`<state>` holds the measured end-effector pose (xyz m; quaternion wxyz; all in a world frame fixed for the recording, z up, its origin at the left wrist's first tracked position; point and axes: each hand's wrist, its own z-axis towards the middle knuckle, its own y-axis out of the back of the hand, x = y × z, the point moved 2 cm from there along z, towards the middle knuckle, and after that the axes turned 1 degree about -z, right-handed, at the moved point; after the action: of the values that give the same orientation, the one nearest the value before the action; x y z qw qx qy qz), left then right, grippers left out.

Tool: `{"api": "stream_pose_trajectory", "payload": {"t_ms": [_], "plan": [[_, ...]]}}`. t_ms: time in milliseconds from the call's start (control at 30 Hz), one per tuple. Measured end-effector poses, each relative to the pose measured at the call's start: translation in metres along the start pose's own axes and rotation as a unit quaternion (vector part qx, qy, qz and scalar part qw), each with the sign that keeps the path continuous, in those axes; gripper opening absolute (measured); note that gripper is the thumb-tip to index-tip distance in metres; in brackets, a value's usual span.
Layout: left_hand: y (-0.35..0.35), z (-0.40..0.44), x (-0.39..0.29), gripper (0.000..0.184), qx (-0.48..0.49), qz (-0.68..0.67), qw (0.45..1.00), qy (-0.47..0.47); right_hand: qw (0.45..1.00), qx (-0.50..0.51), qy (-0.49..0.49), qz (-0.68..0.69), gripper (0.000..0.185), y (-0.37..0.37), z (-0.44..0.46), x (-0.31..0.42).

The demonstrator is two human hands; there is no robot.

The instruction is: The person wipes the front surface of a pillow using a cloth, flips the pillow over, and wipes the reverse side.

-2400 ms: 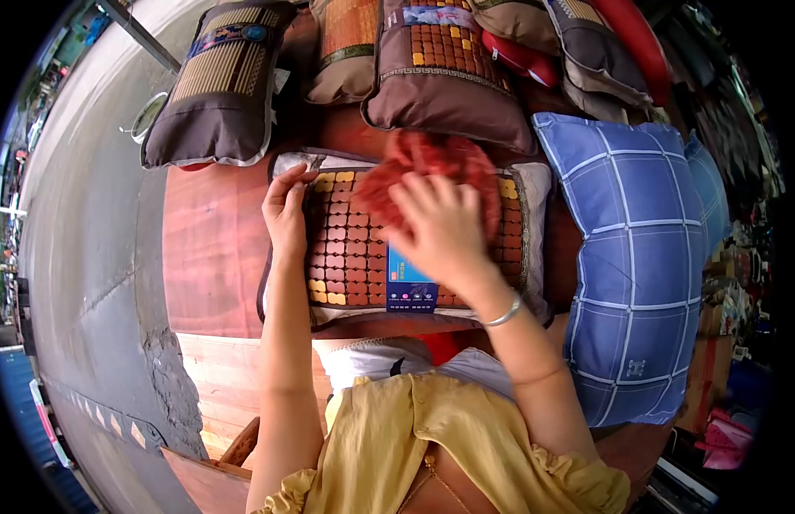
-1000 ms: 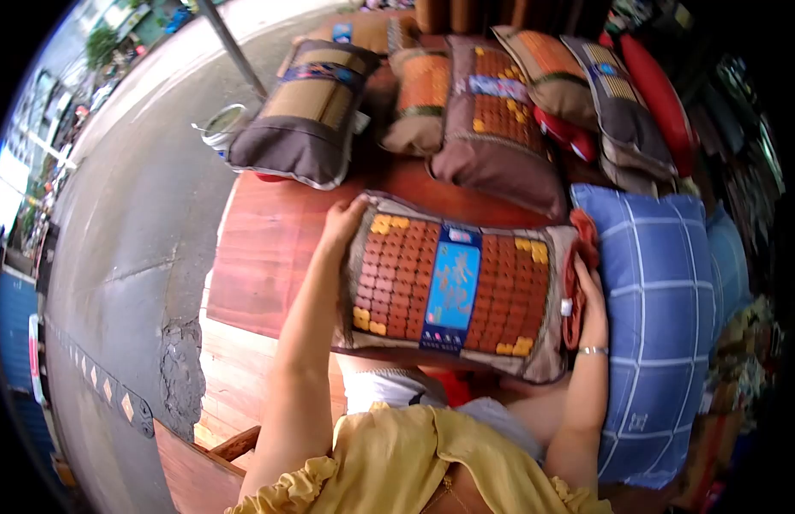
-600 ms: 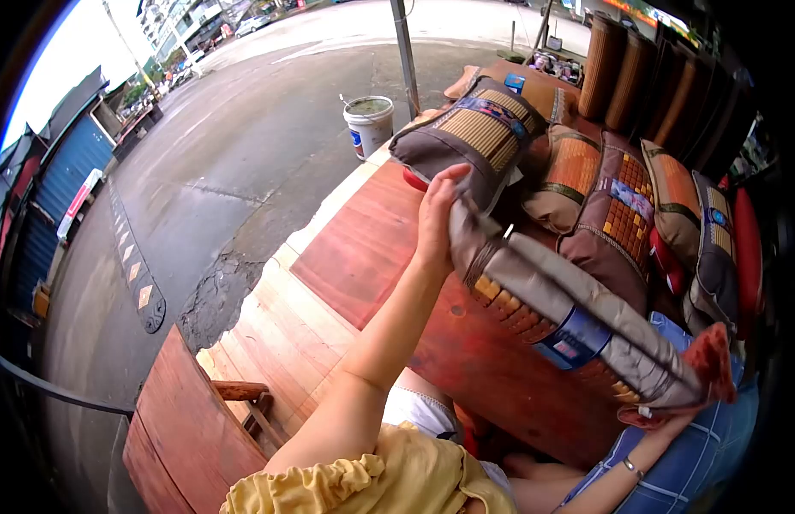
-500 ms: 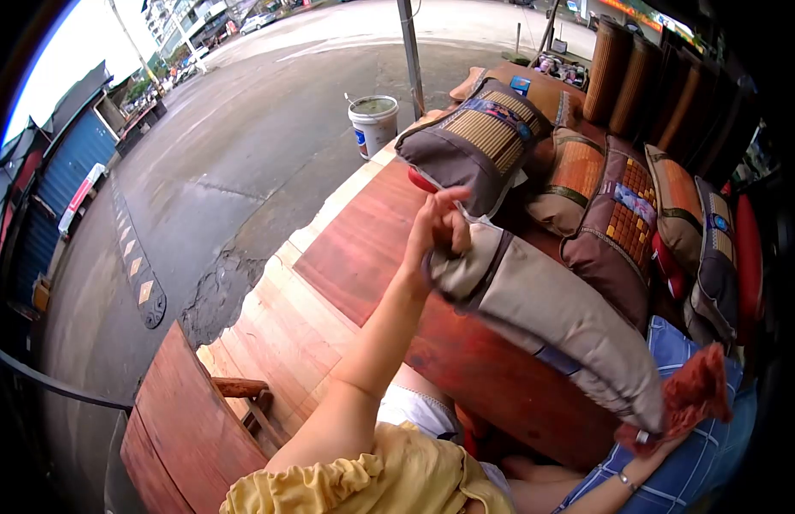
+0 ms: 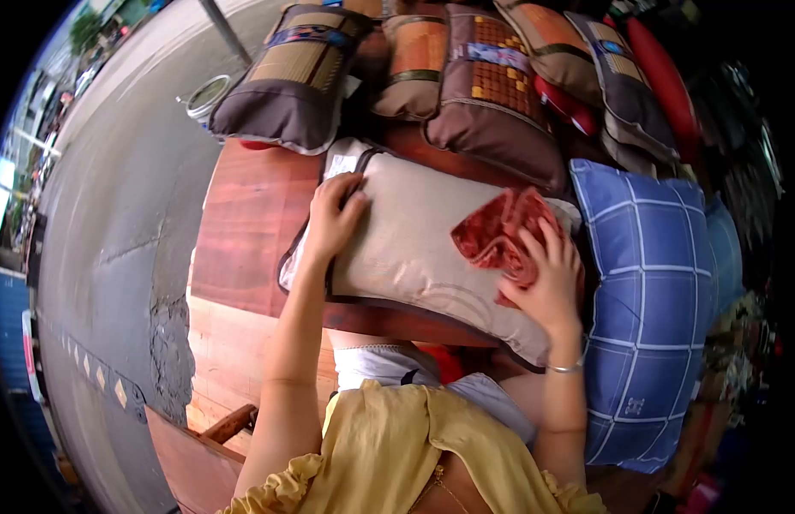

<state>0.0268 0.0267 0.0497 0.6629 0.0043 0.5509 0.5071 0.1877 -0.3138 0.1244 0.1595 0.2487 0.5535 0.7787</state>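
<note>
Pale pillow [image 5: 414, 231] blank side up, red cloth [image 5: 492, 230] bunched under the right fingers.

Pillow's flat on the table [image 5: 243, 227]: left hand [image 5: 334, 216] at one end, right hand [image 5: 547, 278] toward the other. Right fingers are spread over the cloth, not clenched; left fingers bend over the dark trim [image 5: 369, 157], and tbh I can't tell if they're pinching it. Risk imo: if the left fingers let up while the right ones push, the pillow could skid into the blue pillow [image 5: 646, 257] just right of them. The cloth's loose too, so quick strokes might slide it out from under those fingertips. White label [image 5: 342, 161] just past the left fingertips, print too small to read; no legible brand.
</note>
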Motion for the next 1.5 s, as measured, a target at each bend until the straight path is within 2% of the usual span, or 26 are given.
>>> {"api": "stream_pose_trajectory", "payload": {"t_ms": [33,133,267,300,433,500,533,567,633,700,733,767,833,933,967,1067,1100,1133,1167,1233,1267,1300,1333,1367,1433,1500], "plan": [[-0.008,-0.008,-0.03,0.042,-0.017,0.166,0.986,-0.01,1.0,-0.01,-0.005,-0.009,0.074,-0.008,0.005,0.009],[-0.015,-0.008,-0.034,0.041,-0.019,0.173,0.985,0.009,0.997,-0.003,0.065,-0.044,0.062,-0.024,0.025,0.049],[-0.014,-0.013,-0.026,0.041,-0.009,0.156,0.988,0.015,0.989,0.026,0.147,-0.005,0.067,-0.048,0.051,0.114],[-0.012,-0.014,-0.013,0.041,0.0,0.137,0.991,-0.007,0.986,-0.014,0.165,-0.001,0.065,-0.057,0.052,0.126],[0.001,-0.015,0.007,0.046,0.004,0.121,0.991,0.051,0.984,-0.016,0.161,0.07,0.062,-0.059,0.053,0.114],[0.014,-0.015,0.037,0.05,0.027,0.029,0.984,0.173,0.989,-0.003,0.127,0.073,0.06,-0.047,0.054,0.087],[0.015,-0.02,0.061,0.055,0.037,0.03,0.98,0.194,0.994,-0.007,0.096,0.06,0.059,-0.036,0.055,0.07],[0.019,-0.018,0.033,0.058,0.054,0.0,0.973,0.226,0.999,-0.004,0.045,0.031,0.058,-0.03,0.055,0.05],[0.017,-0.025,0.021,0.057,0.038,-0.032,0.974,0.223,0.996,-0.004,-0.084,-0.035,0.053,-0.022,0.053,0.0],[0.011,-0.035,0.014,0.059,0.039,0.047,0.974,0.219,0.98,-0.012,-0.199,0.008,0.044,-0.027,0.043,-0.063],[0.007,-0.042,0.012,0.059,0.029,0.065,0.975,0.209,0.971,-0.038,-0.218,0.09,0.043,-0.03,0.037,-0.09],[0.002,-0.049,0.01,0.06,0.021,0.083,0.976,0.198,0.972,-0.068,-0.205,0.097,0.042,-0.045,0.032,-0.12],[-0.007,-0.061,-0.002,0.06,0.011,0.078,0.978,0.192,0.979,-0.082,-0.184,0.02,0.038,-0.034,0.037,-0.111],[-0.013,-0.072,-0.013,0.06,-0.013,0.07,0.977,0.2,0.985,-0.04,-0.151,-0.074,0.035,-0.019,0.064,-0.048],[-0.012,-0.072,-0.013,0.06,-0.012,0.073,0.977,0.2,0.99,-0.048,-0.101,-0.081,0.037,-0.024,0.074,-0.023],[-0.014,-0.072,-0.006,0.057,-0.01,0.069,0.978,0.196,1.0,-0.009,0.017,-0.024,0.045,-0.052,0.097,0.07],[-0.015,-0.074,0.004,0.056,-0.017,0.08,0.982,0.17,0.998,-0.015,0.066,-0.011,0.051,-0.06,0.099,0.096],[-0.015,-0.076,0.011,0.055,-0.025,0.091,0.985,0.144,0.995,-0.019,0.101,0.004,0.044,-0.067,0.099,0.118],[-0.014,-0.076,0.013,0.054,-0.046,0.097,0.989,0.104,0.991,0.016,0.131,0.001,0.045,-0.076,0.1,0.135],[-0.013,-0.073,-0.004,0.053,-0.084,0.13,0.986,0.06,0.986,-0.038,0.161,0.028,0.048,-0.079,0.096,0.144],[-0.011,-0.073,-0.01,0.051,-0.082,0.148,0.983,0.067,0.986,-0.011,0.168,0.014,0.048,-0.082,0.098,0.134],[-0.009,-0.072,-0.011,0.051,-0.081,0.148,0.983,0.068,0.986,0.005,0.159,0.04,0.047,-0.077,0.1,0.122],[-0.007,-0.071,-0.01,0.05,-0.037,0.141,0.985,0.097,0.989,0.025,0.127,0.07,0.046,-0.062,0.1,0.105],[-0.006,-0.072,-0.008,0.049,0.006,0.133,0.983,0.128,0.994,0.011,0.098,0.042,0.045,-0.058,0.1,0.083],[-0.007,-0.07,-0.011,0.048,0.001,0.114,0.983,0.146,0.999,0.025,-0.026,0.01,0.049,-0.029,0.096,0.032],[-0.008,-0.067,-0.019,0.049,-0.011,0.123,0.985,0.122,0.99,0.014,-0.094,-0.108,0.054,-0.026,0.082,-0.03]]}}
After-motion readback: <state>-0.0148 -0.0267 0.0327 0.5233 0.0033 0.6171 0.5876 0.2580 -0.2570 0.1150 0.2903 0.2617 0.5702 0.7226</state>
